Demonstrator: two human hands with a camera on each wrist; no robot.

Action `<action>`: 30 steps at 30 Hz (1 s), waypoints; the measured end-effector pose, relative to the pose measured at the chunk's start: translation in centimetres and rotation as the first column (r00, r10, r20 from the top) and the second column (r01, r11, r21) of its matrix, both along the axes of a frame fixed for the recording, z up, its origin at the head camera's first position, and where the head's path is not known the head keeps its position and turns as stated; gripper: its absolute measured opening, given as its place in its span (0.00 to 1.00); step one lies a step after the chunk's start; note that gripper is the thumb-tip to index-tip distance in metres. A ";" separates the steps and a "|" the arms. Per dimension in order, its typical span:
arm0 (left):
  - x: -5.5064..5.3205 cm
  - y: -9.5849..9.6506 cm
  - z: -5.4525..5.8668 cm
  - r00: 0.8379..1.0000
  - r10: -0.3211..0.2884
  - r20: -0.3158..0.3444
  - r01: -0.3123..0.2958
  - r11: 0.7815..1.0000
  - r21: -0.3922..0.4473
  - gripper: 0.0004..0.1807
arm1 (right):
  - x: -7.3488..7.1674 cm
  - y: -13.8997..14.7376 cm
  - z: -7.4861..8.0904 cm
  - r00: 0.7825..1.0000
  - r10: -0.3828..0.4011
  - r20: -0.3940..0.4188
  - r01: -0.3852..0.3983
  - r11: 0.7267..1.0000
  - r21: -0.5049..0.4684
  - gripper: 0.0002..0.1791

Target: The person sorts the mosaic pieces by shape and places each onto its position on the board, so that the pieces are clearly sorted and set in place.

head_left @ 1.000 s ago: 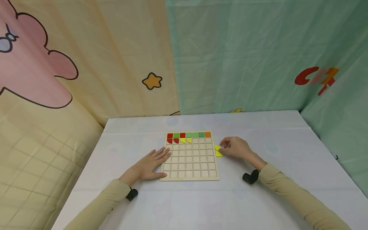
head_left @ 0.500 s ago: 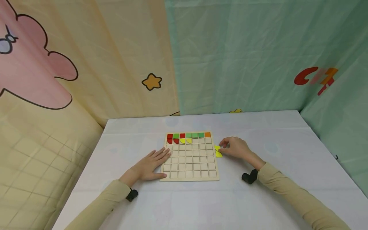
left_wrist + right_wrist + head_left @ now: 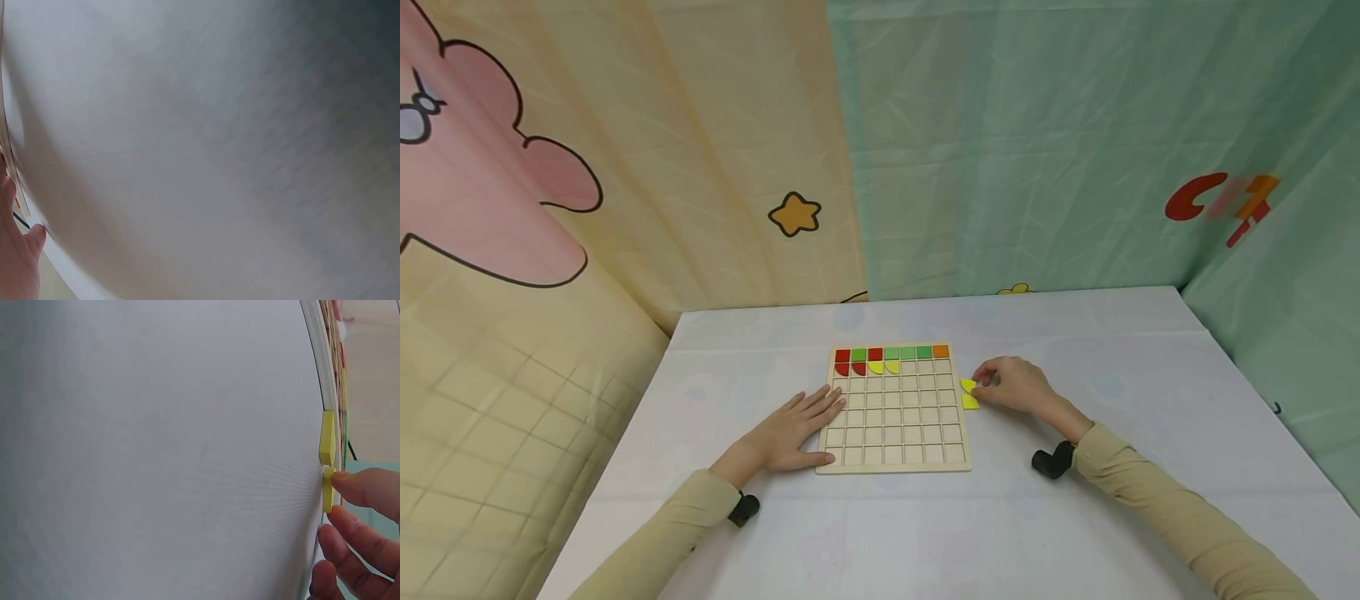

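Observation:
A pale wooden grid board (image 3: 891, 417) lies on the white table. My left hand (image 3: 788, 429) rests spread along its left edge, fingertips on the frame; in the left wrist view only part of this hand (image 3: 19, 256) shows. Just off the board's right edge, my right hand (image 3: 1017, 385) pinches a small yellow tile (image 3: 328, 490) with a curved edge between thumb and forefinger, low at the tabletop. A second yellow tile (image 3: 970, 403) lies on the near side of it, beside the board.
Coloured square tiles (image 3: 892, 353) fill the board's far row. Below them sit red quarter-round tiles (image 3: 851, 368) and yellow ones (image 3: 883, 367) at the left of the second row. Curtains (image 3: 1015, 150) hang behind the table.
A small gap has opened between the two yellow tiles, the pinched one now slightly apart from the other. The left hand and the board stay where they were.

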State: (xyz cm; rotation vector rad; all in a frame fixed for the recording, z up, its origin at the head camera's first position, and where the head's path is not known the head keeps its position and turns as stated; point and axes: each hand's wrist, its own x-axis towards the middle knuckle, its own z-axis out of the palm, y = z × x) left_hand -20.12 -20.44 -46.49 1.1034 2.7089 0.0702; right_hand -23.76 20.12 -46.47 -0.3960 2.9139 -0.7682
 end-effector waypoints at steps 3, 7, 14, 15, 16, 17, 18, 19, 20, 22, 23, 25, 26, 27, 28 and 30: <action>0.0 0.0 0.0 1.000 0.002 0.002 -0.002 1.000 -0.001 0.49 | 0.0 0.1 0.0 1.000 0.002 0.005 -0.002 1.000 -0.006 0.14; 0.1 0.0 0.0 1.000 0.000 -0.001 0.000 1.000 0.001 0.49 | 0.2 0.1 0.1 1.000 0.013 0.005 -0.013 1.000 -0.019 0.15; 0.1 0.0 0.2 1.000 -0.006 -0.009 0.006 1.000 0.004 0.49 | 0.4 0.3 0.2 0.999 0.031 -0.010 -0.031 0.999 -0.015 0.16; 0.1 0.0 0.2 1.000 -0.005 -0.008 0.005 1.000 -0.001 0.49 | 0.4 0.3 0.3 0.999 0.032 -0.013 -0.032 0.999 -0.013 0.16; 0.1 0.0 0.2 1.000 -0.003 -0.005 0.003 1.000 -0.006 0.49 | 0.5 0.3 0.3 0.999 0.033 -0.014 -0.033 0.999 -0.013 0.16; 0.0 0.0 0.2 1.000 -0.001 -0.003 0.001 1.000 -0.010 0.49 | 0.5 0.3 0.3 0.999 0.032 -0.015 -0.033 0.999 -0.013 0.16; 0.0 0.0 0.2 1.000 0.000 0.000 0.000 1.000 -0.010 0.49 | 0.5 0.3 0.3 0.999 0.031 -0.014 -0.031 0.999 -0.013 0.16; 0.0 0.0 0.2 1.000 0.001 0.002 -0.001 1.000 -0.010 0.49 | 0.5 0.3 0.3 0.999 0.030 -0.014 -0.030 0.999 -0.012 0.16; 0.0 0.0 0.1 1.000 0.002 0.005 -0.002 1.000 -0.008 0.49 | 0.5 0.3 0.2 1.000 0.028 -0.013 -0.028 1.000 -0.011 0.16; 0.0 0.0 0.1 1.000 0.003 0.006 -0.003 1.000 -0.007 0.49 | 0.4 0.3 0.2 1.000 0.024 -0.012 -0.025 1.000 -0.008 0.16; 0.0 0.0 0.2 1.000 0.003 0.007 -0.003 1.000 -0.006 0.49 | 0.4 0.3 0.2 1.000 0.022 -0.011 -0.022 1.000 -0.007 0.16; 0.0 0.0 0.2 1.000 0.001 0.004 -0.001 1.000 -0.004 0.49 | 0.4 0.3 0.2 1.000 0.018 -0.008 -0.018 1.000 -0.004 0.16; 0.0 0.0 0.1 1.000 0.000 0.003 0.000 1.000 -0.003 0.49 | 0.5 0.3 0.3 1.000 0.016 -0.007 -0.016 1.000 -0.002 0.16; 0.0 0.0 0.1 1.000 -0.001 0.001 0.001 1.000 -0.002 0.49 | 0.5 0.3 0.3 1.000 0.015 -0.006 -0.015 1.000 0.000 0.16; 0.0 -0.1 0.1 1.000 -0.001 0.001 0.001 1.000 -0.002 0.49 | 0.5 0.3 0.4 1.000 0.013 -0.004 -0.013 1.000 0.002 0.16; 0.0 -0.1 0.1 1.000 -0.001 0.000 0.001 1.000 -0.003 0.49 | 0.5 0.3 0.4 1.000 0.013 -0.006 -0.013 1.000 0.005 0.16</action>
